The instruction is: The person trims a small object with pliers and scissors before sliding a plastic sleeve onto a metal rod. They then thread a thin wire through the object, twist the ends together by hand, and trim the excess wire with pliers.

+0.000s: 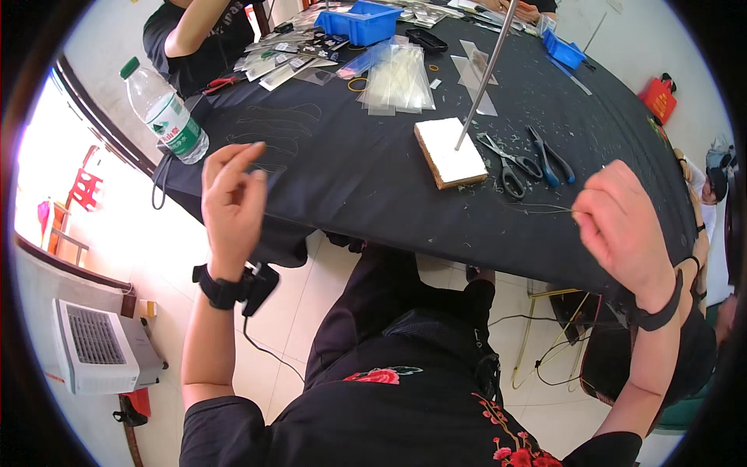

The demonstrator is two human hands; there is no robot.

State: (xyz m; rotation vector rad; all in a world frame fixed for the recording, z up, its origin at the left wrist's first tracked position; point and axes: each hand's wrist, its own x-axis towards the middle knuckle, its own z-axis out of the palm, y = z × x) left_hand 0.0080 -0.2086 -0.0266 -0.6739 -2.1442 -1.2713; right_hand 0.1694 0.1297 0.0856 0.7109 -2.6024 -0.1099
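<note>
My left hand (233,198) is raised at the table's near left edge, fingers curled and thumb drawn towards them; anything pinched there is too small to make out. Thin thread loops (276,128) lie on the black cloth beyond it. On the right, my right hand (618,214) is closed in a pinch on a fine thread (541,208), which trails left over the cloth. Scissors (510,167) and dark-handled pliers (551,159) lie between that hand and a white-topped block (451,152). A thin metal rod (486,78) rises from the block.
A water bottle (173,128) with a green cap stands at the left edge. Clear plastic sleeves (398,78), carded packets (292,58) and a blue bin (362,25) lie farther back. Another person (198,39) sits at the far left; more people are along the right.
</note>
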